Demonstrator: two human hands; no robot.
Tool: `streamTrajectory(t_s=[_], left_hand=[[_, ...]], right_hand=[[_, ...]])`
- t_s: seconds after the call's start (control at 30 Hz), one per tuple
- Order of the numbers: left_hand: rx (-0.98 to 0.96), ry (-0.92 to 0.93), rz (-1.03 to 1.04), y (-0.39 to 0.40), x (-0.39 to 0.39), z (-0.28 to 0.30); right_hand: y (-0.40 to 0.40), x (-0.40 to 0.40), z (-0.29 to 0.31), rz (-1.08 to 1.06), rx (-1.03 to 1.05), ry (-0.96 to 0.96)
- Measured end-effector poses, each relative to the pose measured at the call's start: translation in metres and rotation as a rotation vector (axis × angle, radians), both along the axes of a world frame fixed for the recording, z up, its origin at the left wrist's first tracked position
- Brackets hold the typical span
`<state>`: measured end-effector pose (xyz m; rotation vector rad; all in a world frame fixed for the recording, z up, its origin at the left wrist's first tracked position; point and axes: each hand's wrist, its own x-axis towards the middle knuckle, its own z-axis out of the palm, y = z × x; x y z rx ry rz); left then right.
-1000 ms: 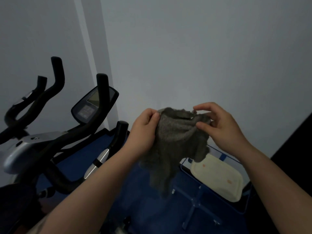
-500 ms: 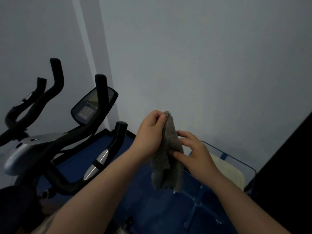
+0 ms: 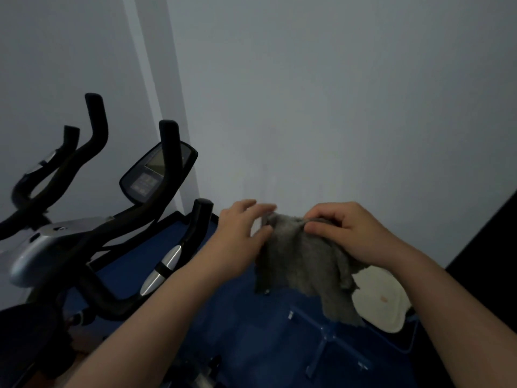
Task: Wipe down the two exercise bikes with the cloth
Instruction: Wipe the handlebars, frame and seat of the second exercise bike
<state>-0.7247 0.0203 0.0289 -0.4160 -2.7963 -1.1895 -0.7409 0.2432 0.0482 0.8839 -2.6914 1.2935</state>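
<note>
Spread wider since before, one cloth point(image 3: 302, 259) pinched by right hand point(image 3: 349, 233); left hand point(image 3: 240, 236) loose.

A small exercise room, perhaps a home gym, though the dim light leaves that uncertain. Two exercise bikes stand side by side at the left: the nearer bike point(image 3: 117, 256) has black handlebars, chrome pulse grips and a console point(image 3: 156, 172) with screen and buttons; the farther bike's handlebars point(image 3: 56, 163) rise behind. Plain pale walls point(image 3: 335, 107) meet in a corner above blue floor mats point(image 3: 251, 345).
</note>
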Motion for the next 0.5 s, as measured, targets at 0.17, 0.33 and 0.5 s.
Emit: streamTrajectory(t_s=[0.17,0.33,0.5], left_hand=[[0.226,-0.197,-0.217,0.009,0.0,-0.006],[0.273,-0.138,-0.165,0.008,0.001,-0.012],[0.208,-0.055,-0.064,0.005,0.001,-0.011]], right_hand=[[-0.008,-0.004,0.003,0.025,0.037,-0.025],[-0.004,-0.008,-0.006,-0.032,0.072,-0.087],[-0.006,-0.01,-0.008,-0.233,0.333,0.001]])
